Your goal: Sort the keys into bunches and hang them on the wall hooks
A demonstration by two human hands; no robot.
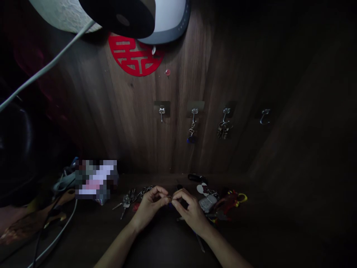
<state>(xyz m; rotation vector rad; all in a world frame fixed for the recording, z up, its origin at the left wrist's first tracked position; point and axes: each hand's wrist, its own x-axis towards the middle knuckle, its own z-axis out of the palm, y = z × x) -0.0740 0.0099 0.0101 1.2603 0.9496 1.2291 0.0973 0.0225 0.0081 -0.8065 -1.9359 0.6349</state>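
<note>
My left hand (150, 206) and my right hand (188, 208) meet above the dark shelf (156, 242). Fingertips of both pinch a small brass-coloured metal piece (169, 199); too little of it shows to tell whether it is a key or a ring. Left of my left hand lies a bunch of keys (126, 201), with a small red item (136, 207) beside my wrist. Close to my right hand are a grey key fob (208, 203), a round white tag (202, 188) on a chain, and a red and yellow tangle (230, 201). A thin metal strip (200, 242) pokes out under my right wrist.
Several hooks are stuck on the wooden panel (178, 149); a blue-tagged key chain (192, 134) and a bunch of keys (223, 130) hang there. Caps (170, 22) and a red paper cutout (136, 59) are above. White cables (47, 67) and a blurred-out box (96, 182) occupy the left.
</note>
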